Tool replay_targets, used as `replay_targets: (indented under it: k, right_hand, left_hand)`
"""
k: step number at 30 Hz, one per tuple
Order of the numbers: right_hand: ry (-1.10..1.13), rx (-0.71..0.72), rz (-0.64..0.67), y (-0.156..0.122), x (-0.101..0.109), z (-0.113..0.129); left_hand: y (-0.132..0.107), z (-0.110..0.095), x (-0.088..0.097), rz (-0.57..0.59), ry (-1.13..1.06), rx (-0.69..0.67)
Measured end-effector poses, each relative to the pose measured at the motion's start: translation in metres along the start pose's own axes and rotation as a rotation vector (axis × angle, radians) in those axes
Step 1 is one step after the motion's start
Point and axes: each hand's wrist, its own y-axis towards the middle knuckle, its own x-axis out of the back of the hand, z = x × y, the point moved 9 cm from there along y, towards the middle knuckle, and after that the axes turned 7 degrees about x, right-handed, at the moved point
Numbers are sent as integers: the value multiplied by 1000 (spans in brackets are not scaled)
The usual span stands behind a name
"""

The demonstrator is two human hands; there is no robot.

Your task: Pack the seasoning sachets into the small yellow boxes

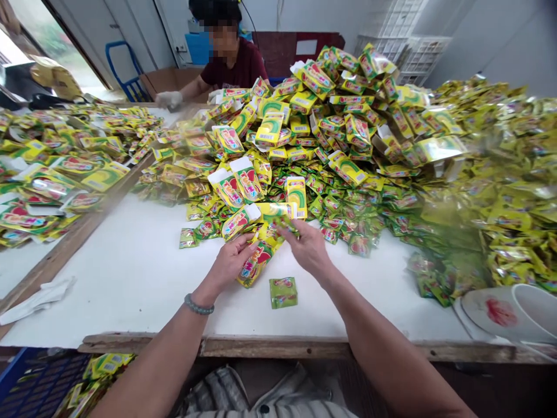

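Fingers [246, 253] on glossy carton [257, 264], square sachet [283, 292]

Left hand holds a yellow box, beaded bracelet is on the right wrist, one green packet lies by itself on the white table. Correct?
One slip: the beaded bracelet is on the left wrist, not the right, as the head view shows. The left hand holds a yellow box, and one green packet lies by itself on the white table.

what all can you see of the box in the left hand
The box looks like thin card, yellow and green, with colourful lettering and red artwork on the visible face. It slants over the white tabletop, upper end toward the right hand. The left hand grips its side; whether it is open is unclear.
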Motion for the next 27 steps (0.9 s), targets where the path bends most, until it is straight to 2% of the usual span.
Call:
replay_targets:
  k: [3,8,12,15,19,21,23,27]
  right_hand:
    - [-51,38,171,-2,-21,1]
    - [-51,86,273,-4,-24,0]
    - [-72,152,366,-8,-33,7]
    - [-91,170,321,-8,-33,7]
    - [-38,185,52,-3,-12,9]
    - [-35,229,-35,-4,-5,16]
    - [-33,270,-15,-6,-7,23]
    - [-3,282,183,-7,-16,30]
  left_hand:
    - [-3,-4,-7,64,-44,-25]
    - [-5,-4,-10,107,-4,-49]
    - [-5,-1,-20,196,63,-46]
    - [-4,0,-20,190,28,-10]
    - [-5,4,-16,147,-123,96]
    - [-5,3,-14,125,-205,110]
    - [-6,2,-13,104,-261,102]
    - [-6,-1,-14,80,-262,87]
